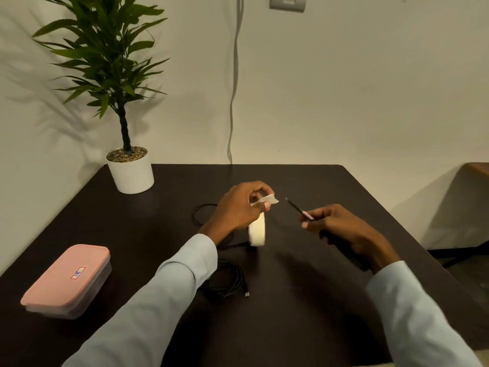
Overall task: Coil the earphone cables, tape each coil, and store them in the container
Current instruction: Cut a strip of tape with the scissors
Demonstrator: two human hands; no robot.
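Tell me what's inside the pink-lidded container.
Cannot be seen: the pink lid fully covers the container. Only a small red-framed label shows on top.

Support surface: dark brown table [304,300], rounded far corners, set against a pale wall. Directly on it: white pot [131,174] holding a green plant, far left corner; pink-lidded container [67,280], lid on, near left edge; black coiled cable [228,281] near centre; second thin black cable loop [201,213] farther back.
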